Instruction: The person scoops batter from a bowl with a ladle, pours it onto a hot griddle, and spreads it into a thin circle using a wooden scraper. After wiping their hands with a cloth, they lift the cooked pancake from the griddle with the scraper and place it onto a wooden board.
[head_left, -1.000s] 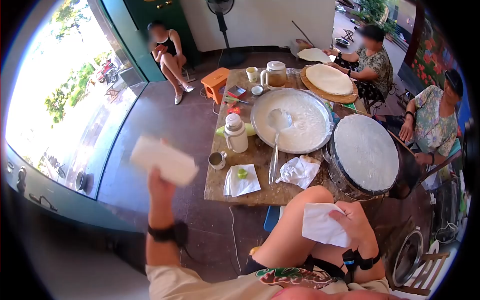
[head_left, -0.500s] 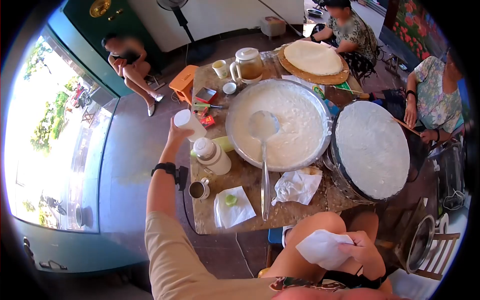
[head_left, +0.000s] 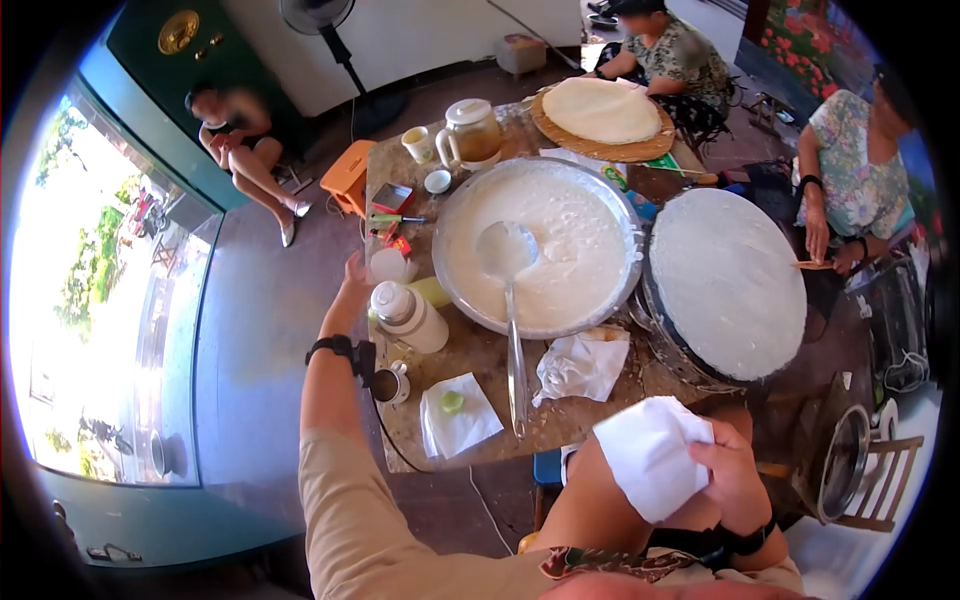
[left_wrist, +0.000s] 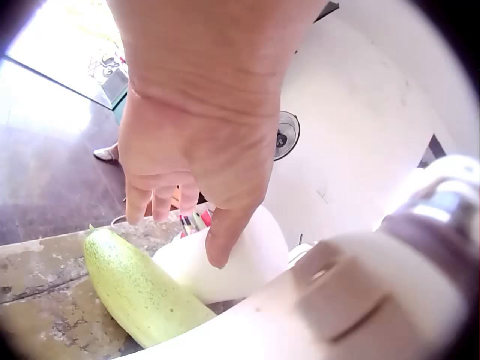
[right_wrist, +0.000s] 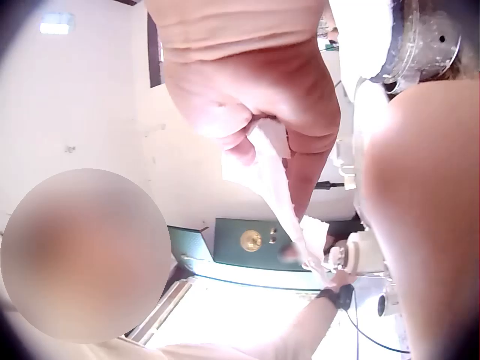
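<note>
White tissue (head_left: pixel 650 455), head view: pinched firmly between the thumb and fingers of the right hand (head_left: pixel 735 475), above the wearer's bare leg at the near side of a worn wooden table (head_left: pixel 405 435).
Left hand (head_left: pixel 350 290), head view: stretched to the table's left edge, just beside a white roll (head_left: pixel 388 266); its fingers are extended and clamped on nothing.
Flask (head_left: pixel 410 318), head view: pale, standing just nearer than the roll, with a green gourd (head_left: pixel 430 291) next to it and a mug (head_left: pixel 396 385) closer in.
Basin (head_left: pixel 540 334), head view: wide, full of thick white batter, with a ladle (head_left: pixel 508 250) resting in it; to its right is a round griddle (head_left: pixel 672 345) covered by a white layer.
Napkin (head_left: pixel 470 430), head view: flat on the table, bearing a small green piece (head_left: pixel 452 402).
Roll, left wrist view: partly hidden behind the left thumb, between gourd and flask; the fingers hang apart, and I cannot tell whether the thumb touches it.
Tissue, right wrist view: hanging from the right hand, gripped between thumb and fingers, with a green door (right_wrist: pixel 229 244) beyond.
</note>
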